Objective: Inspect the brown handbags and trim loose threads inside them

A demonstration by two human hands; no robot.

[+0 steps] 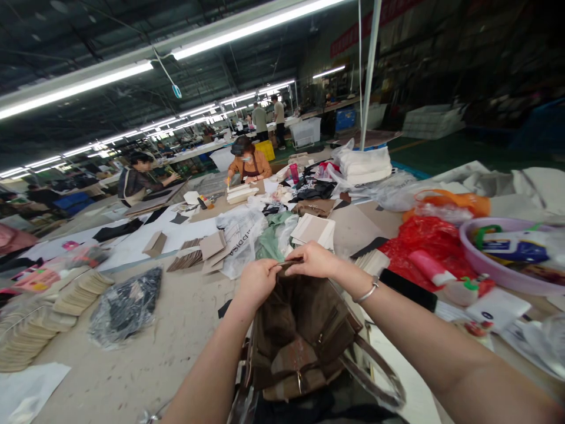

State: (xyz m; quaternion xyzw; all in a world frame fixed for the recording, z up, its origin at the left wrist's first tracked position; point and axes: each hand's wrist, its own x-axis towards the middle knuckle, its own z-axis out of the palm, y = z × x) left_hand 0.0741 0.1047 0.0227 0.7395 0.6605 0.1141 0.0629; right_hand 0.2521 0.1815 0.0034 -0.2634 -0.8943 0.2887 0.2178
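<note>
A brown handbag [304, 330] stands open in front of me, its mouth towards my body and its lining in view. My left hand [259, 284] pinches the bag's far top edge, fingers closed. Close beside it, my right hand [312, 260] grips the same edge, thumb and fingers pressed together. A strap handle [382, 368] hangs at the bag's right side. Inside, a brown pocket flap and a small metal zip pull [300, 381] show near the bottom. The bag's outer far side is hidden from me.
Stacks of card pieces [313, 229] and a clear plastic bag [241, 235] lie beyond my hands. To the right are a black phone [408, 290], a red plastic bag [424, 247] and a purple basin [468, 247]. A wrapped black bundle [128, 306] lies left. Co-workers [251, 162] sit farther back.
</note>
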